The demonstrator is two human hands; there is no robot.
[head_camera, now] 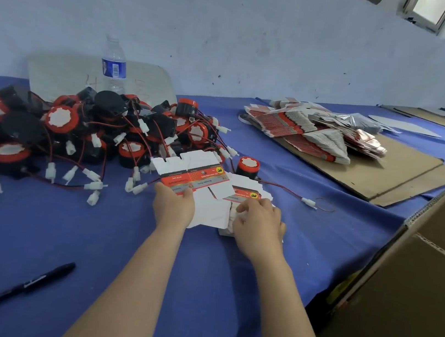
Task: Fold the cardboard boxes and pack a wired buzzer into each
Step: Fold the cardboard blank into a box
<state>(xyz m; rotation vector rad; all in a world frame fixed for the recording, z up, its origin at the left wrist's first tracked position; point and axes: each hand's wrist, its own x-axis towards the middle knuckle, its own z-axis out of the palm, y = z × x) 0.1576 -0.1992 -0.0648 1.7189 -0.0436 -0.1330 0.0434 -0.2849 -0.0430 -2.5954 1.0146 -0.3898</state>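
Note:
My left hand pinches the near edge of a flat red-and-white cardboard box and lifts it off a small stack of flat boxes on the blue table. My right hand rests on that stack with its fingers curled at the stack's near edge. A single red-and-black wired buzzer stands just behind the stack, its red wire and white plug trailing right. A big heap of wired buzzers lies to the left.
A water bottle stands behind the heap. More flat boxes lie piled on a cardboard sheet at the back right. A large brown carton stands at the table's right edge. A black marker lies at the near left.

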